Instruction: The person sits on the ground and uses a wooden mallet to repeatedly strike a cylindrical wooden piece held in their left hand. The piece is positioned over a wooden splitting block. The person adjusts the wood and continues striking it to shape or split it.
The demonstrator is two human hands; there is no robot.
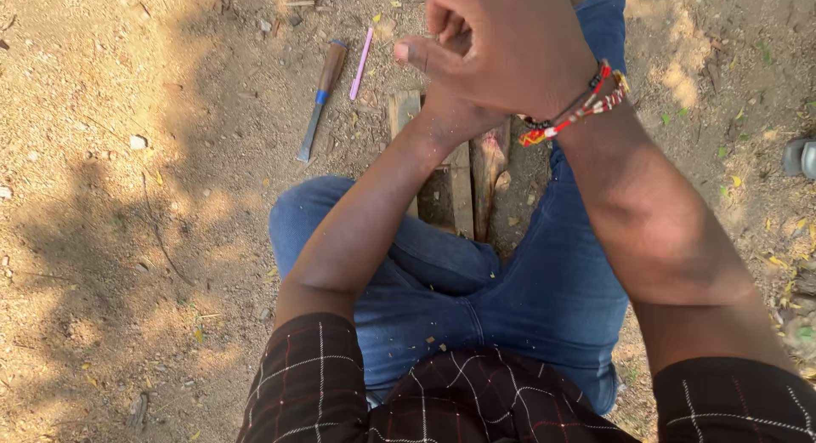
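- Right hand (501, 48), beaded bracelet (578, 111) at its wrist, curls into a loose fist over the left hand, mostly hidden; whether either grips anything is unclear.
- Wooden pieces (472, 184) lie beneath, between the knees.
- Chisel (319, 99) and pink pencil (361, 63) rest on dirt nearby.

I see chisel (318, 103) on ground far left, pencil (361, 64) just right of it. Wooden pieces (463, 184) lie between my legs, under my hands. Right hand (501, 48) over left hand (446, 116), far centre.
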